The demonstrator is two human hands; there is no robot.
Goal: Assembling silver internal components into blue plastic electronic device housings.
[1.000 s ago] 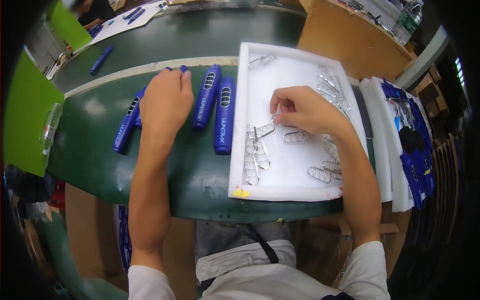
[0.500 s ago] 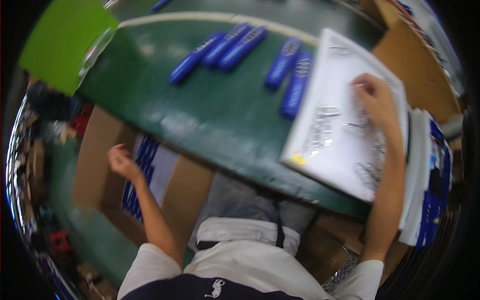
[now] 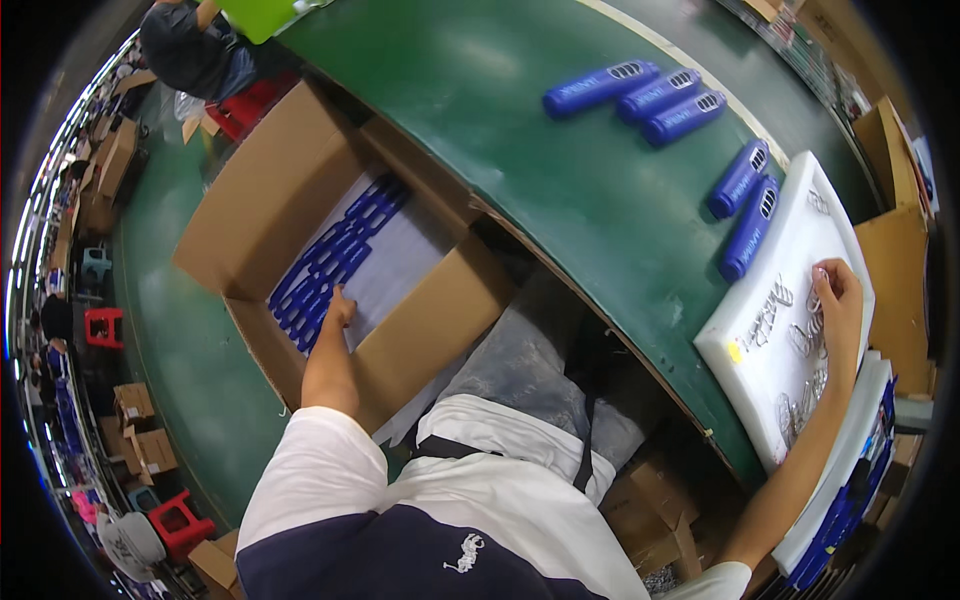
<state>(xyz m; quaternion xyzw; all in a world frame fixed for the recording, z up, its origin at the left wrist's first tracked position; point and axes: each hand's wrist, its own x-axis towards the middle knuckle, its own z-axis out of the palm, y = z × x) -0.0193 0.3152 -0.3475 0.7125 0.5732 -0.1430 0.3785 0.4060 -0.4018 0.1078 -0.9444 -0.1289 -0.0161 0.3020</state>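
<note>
My left hand (image 3: 343, 307) reaches down into an open cardboard box (image 3: 425, 330), its fingers closed at the edge of a row of blue plastic casings (image 3: 350, 247). These long, rounded casings lie side by side on a white sheet (image 3: 408, 265). My right hand (image 3: 838, 285) is over a white foam tray (image 3: 730, 320), fingertips pinched together; whatever is between them is too small to make out. Small shiny metal pieces (image 3: 770, 310) lie in groups on the tray. Loose blue casings (image 3: 685, 118) with dark slots at one end rest on the green table (image 3: 560, 190).
The table edge (image 3: 610, 325) runs between the box and the tray. More white foam and blue pieces (image 3: 850, 500) are stacked at the right. A cardboard box (image 3: 650, 510) stands under the table. Another person (image 3: 190, 50) sits at the far left, with red stools (image 3: 180, 525) on the floor.
My left hand has gone from above the box down to the blue casings. My view has swung left, bringing more of the box into sight. The right hand stays pinched over the tray.
</note>
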